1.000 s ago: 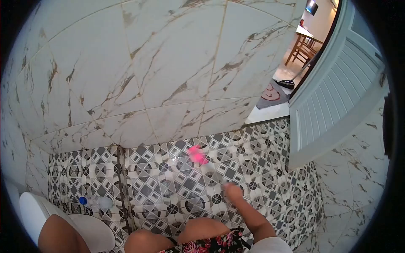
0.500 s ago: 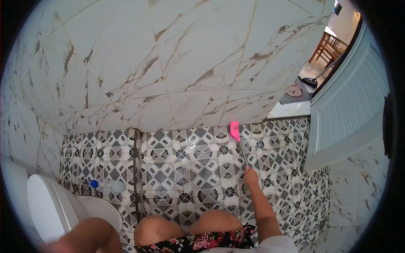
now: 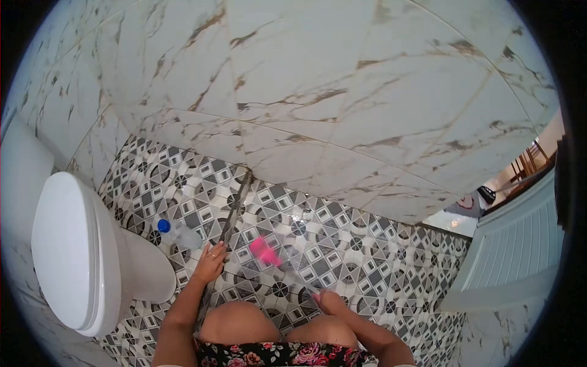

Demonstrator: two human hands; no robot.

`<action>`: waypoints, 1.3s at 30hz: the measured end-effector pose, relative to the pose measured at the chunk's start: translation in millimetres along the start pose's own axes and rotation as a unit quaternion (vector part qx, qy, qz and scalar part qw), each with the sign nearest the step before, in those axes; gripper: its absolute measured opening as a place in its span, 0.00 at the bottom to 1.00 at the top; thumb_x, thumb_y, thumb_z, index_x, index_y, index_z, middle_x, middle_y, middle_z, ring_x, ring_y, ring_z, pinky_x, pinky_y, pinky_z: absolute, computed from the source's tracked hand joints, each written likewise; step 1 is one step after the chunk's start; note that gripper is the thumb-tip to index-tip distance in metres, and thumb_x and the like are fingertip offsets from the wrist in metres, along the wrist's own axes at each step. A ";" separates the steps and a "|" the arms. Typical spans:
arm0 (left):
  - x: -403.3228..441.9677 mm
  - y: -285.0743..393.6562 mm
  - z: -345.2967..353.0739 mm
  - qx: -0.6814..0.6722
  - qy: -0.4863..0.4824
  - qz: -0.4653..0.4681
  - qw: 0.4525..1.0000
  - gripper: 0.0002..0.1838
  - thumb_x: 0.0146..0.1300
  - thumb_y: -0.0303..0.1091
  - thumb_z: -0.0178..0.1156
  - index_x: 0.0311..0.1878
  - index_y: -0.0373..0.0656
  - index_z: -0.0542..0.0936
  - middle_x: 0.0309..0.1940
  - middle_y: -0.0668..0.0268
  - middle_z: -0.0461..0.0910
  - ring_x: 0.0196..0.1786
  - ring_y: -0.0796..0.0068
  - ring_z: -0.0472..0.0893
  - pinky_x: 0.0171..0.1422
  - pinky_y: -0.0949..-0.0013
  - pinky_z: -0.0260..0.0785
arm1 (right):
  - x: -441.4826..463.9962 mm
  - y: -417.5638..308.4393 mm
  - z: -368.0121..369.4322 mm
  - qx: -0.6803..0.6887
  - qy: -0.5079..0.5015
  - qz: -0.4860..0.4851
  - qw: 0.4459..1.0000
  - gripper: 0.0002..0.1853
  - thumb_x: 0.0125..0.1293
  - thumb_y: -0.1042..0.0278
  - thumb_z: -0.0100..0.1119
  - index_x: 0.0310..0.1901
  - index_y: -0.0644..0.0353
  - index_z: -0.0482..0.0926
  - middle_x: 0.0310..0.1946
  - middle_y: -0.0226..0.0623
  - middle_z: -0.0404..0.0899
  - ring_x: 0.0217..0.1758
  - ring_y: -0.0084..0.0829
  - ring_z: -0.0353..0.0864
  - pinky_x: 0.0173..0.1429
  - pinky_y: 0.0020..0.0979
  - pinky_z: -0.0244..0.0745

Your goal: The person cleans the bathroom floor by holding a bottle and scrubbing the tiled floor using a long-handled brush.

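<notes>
My right hand (image 3: 330, 302) is closed around the handle of a pink brush (image 3: 265, 251). The brush's long grey shaft runs up and left, and its head, smeared by motion, is over the patterned floor. My left hand (image 3: 211, 263), with a ring on one finger, reaches forward with its fingers stretched out. It is beside the raised strip (image 3: 235, 211) that crosses the floor; whether it touches the strip I cannot tell. Just beyond its fingertips, to the left, a clear plastic bottle (image 3: 184, 235) with a blue cap lies on its side.
A white toilet (image 3: 67, 254) with its lid down stands at the left. Marbled wall tiles (image 3: 293, 79) rise ahead. At the right, a louvred door (image 3: 513, 244) stands open beside a doorway, with a grey mat (image 3: 463, 206) beyond. The floor tiles (image 3: 299, 217) shine as if wet.
The view has turned to the left. My right hand has swung the brush from near the wall to the left and closer to me. My left hand has come forward to the floor near the bottle.
</notes>
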State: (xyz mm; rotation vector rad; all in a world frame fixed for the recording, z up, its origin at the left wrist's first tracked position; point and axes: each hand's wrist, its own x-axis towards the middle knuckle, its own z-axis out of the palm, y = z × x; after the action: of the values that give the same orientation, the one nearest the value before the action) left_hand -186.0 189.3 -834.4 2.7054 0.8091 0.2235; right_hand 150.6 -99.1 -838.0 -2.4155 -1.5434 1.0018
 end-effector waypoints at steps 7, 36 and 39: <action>-2.6 3.9 -0.1 -0.004 0.027 -0.012 1.000 0.25 0.54 0.28 0.55 0.58 0.41 0.70 0.64 0.63 0.63 0.70 0.65 0.59 0.74 0.51 0.45 | 82.1 -5.3 -23.4 0.031 0.107 0.124 0.986 0.27 0.68 0.44 0.41 0.37 0.65 0.77 0.27 0.55 0.79 0.33 0.54 0.81 0.35 0.50 0.75; -1.1 2.9 -2.8 -0.040 0.116 -0.073 0.990 0.31 0.48 0.24 0.57 0.59 0.34 0.66 0.61 0.53 0.64 0.66 0.53 0.63 0.70 0.57 0.56 | 41.7 20.6 -28.7 0.003 0.119 0.147 0.982 0.26 0.68 0.46 0.43 0.35 0.67 0.76 0.26 0.57 0.78 0.32 0.58 0.79 0.37 0.51 0.73; 0.6 1.3 3.6 -0.042 0.116 -0.068 0.990 0.29 0.49 0.25 0.57 0.58 0.33 0.67 0.61 0.52 0.64 0.65 0.51 0.63 0.70 0.56 0.55 | 25.8 50.7 18.9 0.058 0.170 0.153 0.972 0.24 0.70 0.49 0.40 0.39 0.67 0.75 0.30 0.58 0.78 0.36 0.58 0.79 0.39 0.50 0.73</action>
State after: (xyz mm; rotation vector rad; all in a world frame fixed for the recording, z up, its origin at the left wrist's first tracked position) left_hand -184.0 187.7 -837.3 2.5650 1.0200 0.5346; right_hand 185.8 -106.4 -886.0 -2.6178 -0.9977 0.6451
